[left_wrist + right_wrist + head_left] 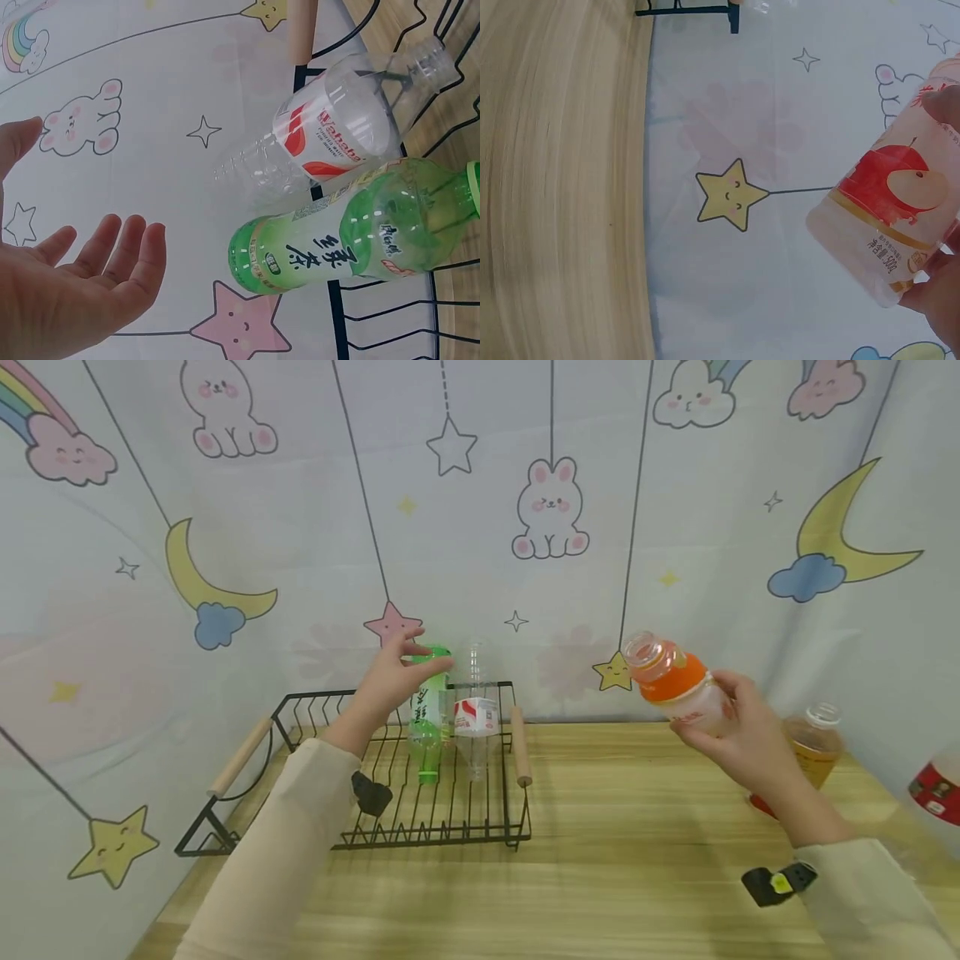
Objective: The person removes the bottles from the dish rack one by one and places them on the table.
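Note:
My right hand (738,727) grips an apple drink bottle (675,681) with an orange and white label, raised over the table. It is tilted, its uncapped mouth toward the upper left; a red apple print (896,184) shows in the right wrist view. My left hand (397,677) holds nothing, fingers spread and thumb apart, in front of the upper part of a green tea bottle (322,244). That bottle and a clear water bottle (330,131) with a red and white label stand neck down, side by side, in a black wire rack (442,839).
Wooden handles (521,747) sit at both ends of the rack on the wood-grain table (615,860). Behind the right forearm stands an amber bottle (813,747); a bottle with a red label (937,789) is at the far right edge. A printed curtain (465,568) hangs behind the table.

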Tool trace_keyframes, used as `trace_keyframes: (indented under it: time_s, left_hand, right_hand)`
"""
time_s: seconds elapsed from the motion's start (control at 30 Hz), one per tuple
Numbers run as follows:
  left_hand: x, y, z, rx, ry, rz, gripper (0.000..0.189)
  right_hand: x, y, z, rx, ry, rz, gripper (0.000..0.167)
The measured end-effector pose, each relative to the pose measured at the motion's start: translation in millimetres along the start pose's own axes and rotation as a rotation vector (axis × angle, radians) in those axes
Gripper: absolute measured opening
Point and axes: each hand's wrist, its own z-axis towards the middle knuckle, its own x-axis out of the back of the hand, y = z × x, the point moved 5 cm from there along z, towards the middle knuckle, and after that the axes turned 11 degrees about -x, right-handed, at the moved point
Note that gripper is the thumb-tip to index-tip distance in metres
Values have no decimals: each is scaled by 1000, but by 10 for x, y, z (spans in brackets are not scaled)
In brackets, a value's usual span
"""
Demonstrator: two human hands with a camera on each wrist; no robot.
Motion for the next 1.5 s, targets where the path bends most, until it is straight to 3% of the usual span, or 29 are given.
trace_keyframes:
  time_s: [0.23,0.43,0.73,0.93,1.27,1.5]
  left_hand:
    - [142,-117,114,-21,125,-55,76]
    - [115,-346,177,-7,167,-87,79]
    - [103,-647,179,43,231,-194,79]
    - [95,-775,160,88,238,-198,81]
    - [35,-985,90,169,226,-177,85]
    - [30,-1123,96,178,202,-179,84]
  right_hand:
    - [-93,263,74,-228,-34,136,88]
    - [-193,464,55,-304,-17,238,85]
    - [-354,721,-12,-395,-1,229,86]
    - [-403,807,-42,-415,18,206,83]
    - [-526,959,-178,-526,35,235,84]
    - [-566,1092,-214,-592,86,279,83]
